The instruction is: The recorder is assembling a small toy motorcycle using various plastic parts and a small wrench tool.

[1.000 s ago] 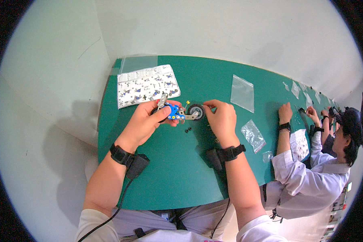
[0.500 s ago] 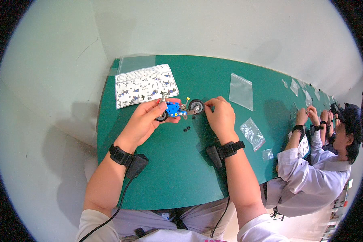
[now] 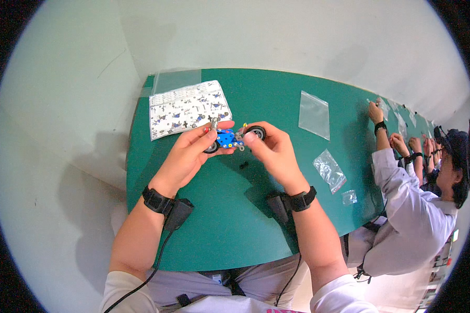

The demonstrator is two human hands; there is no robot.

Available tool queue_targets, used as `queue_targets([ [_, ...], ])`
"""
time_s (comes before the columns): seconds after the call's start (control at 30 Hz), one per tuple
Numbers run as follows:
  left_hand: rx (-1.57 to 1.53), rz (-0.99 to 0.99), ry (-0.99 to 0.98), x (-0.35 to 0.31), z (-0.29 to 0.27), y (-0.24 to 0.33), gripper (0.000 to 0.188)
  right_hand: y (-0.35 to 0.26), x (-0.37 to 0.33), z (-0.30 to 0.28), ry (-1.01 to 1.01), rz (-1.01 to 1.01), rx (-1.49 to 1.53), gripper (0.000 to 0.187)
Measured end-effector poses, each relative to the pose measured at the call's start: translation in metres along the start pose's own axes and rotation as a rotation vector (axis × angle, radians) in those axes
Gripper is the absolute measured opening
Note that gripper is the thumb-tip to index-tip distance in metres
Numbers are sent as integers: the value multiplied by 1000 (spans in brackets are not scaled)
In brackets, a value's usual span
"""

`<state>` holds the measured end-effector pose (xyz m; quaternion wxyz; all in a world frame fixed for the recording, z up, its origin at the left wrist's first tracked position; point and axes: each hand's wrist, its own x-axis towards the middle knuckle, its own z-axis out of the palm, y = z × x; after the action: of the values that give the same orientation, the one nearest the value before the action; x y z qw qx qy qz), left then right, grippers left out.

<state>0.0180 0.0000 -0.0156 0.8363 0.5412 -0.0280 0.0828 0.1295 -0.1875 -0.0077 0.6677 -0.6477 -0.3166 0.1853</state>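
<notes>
Left hand: grip clamped on the left end of a toy motorbike, thumb on the near face, fingers behind and beneath. Right hand: grip closed on the right end of the same model, thumb pressed beside the right wheel, index finger curved over it.

Toy motorbike is held between the hands, above the middle of the green counter. Body: flat blue plates, angular outline, round holes, bright fastener heads. Silvery strips with rounded ends project at both ends; small yellow and red pieces show. Both wheels have dark tyres with pale hubs; the left wheel sits below the left fingertips.

Small black parts lie on the counter, nearer than the model; exact shape too small to tell. Far left: printed sheet, creased paper with small pictures, overlapping a clear flat sleeve. Right: smooth transparent bag farthest, crinkled glossy bag nearer, small wrinkled packet nearest. Wrists: black fabric straps carrying dark boxy units.
</notes>
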Motion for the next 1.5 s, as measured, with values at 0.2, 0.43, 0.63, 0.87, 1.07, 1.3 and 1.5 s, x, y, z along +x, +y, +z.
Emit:
queue_targets([
  [0.2,-4,-23,-4,1,-2,-1,42,1,1,-3,-18,59,-9,20],
  [0.43,311,174,173,1,-11,-11,50,4,2,-2,36,5,43,23],
  [0.63,392,310,183,4,-11,-17,45,6,-1,2,48,-49,51,26],
  [0.87,572,507,147,5,-10,-10,37,5,1,4,30,-163,14,23],
  [1.07,972,787,239,0,4,2,35,-1,0,3,-1,-327,-42,29],
  [1.3,1020,860,260,-3,11,6,43,-3,-1,2,-17,-384,-127,34],
  [1.5,1057,883,249,-3,5,5,48,-5,-2,5,6,-408,-126,33],
])
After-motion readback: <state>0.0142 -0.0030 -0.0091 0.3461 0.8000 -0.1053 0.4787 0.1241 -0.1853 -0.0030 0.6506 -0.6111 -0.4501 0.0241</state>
